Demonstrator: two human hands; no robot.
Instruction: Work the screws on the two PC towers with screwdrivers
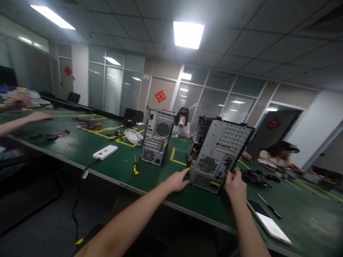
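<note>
A grey desktop computer case [219, 150] stands upright on the green table [112, 167], its rear panel with slots and fan grille facing me and its side open. My left hand [178, 180] grips the case's lower left corner. My right hand [235, 185] grips its lower right corner. Fingers of both hands curl round the case's edges.
A second computer case [157, 137] stands to the left, with a yellow-handled screwdriver [136, 167], small screws [125, 161], a white box [105, 152] and a white fan [134, 136] nearby. A phone [268, 221] and a pen [268, 205] lie right. Other people sit around the table.
</note>
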